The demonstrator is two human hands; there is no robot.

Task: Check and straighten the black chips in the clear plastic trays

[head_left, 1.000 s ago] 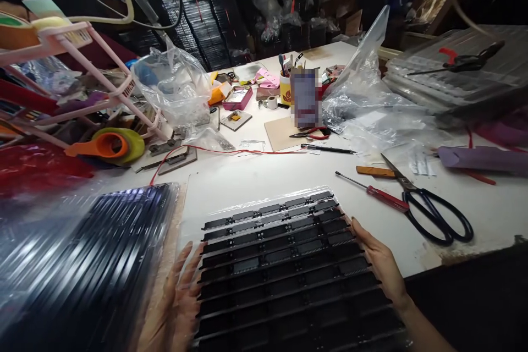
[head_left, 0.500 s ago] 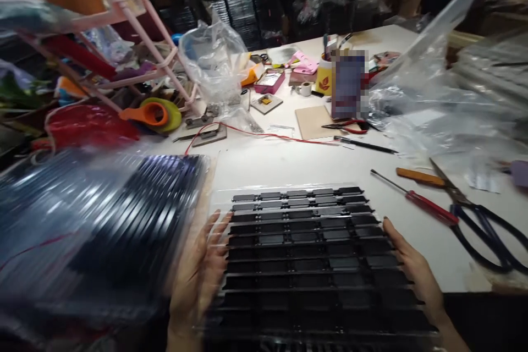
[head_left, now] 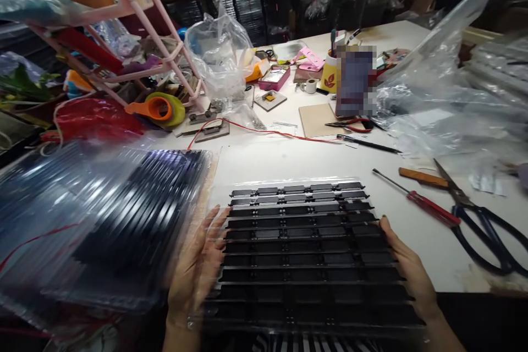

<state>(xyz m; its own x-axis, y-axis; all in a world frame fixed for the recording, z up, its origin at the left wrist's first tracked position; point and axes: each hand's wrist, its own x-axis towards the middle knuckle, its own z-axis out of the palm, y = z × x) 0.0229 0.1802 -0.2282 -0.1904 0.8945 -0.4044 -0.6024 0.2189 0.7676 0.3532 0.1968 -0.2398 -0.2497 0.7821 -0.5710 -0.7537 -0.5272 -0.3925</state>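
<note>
Tray, head view: the clear tray point(head_left: 220, 196), filled with rows of black strips point(head_left: 305, 245), lies at the front between both hands, its near end reaching past the table's point(head_left: 305, 160) edge; whether its far end touches the tabletop I cannot tell.
Left hand: the left hand point(head_left: 208, 253) holds the tray's left side, fingers spread against the clear edge.
Right hand: the right hand point(head_left: 406, 264) grips the tray's right side.
Handling: the step in hand looks like carrying or steadying the loaded tray; any move would call for keeping it level, so the strips stay in their rows.
Wrapped stack: left of the tray, a plastic-covered stack point(head_left: 140, 203) shows dark strips beneath the film.
Mug: beyond the tray, a yellow mug point(head_left: 329, 78) holds pens.
Pink box: beyond the tray, left of the mug, a pink box point(head_left: 272, 86) contains pale pieces.
Bag: beyond the tray's left corner, a clear bag point(head_left: 223, 69); contents unclear.
</note>
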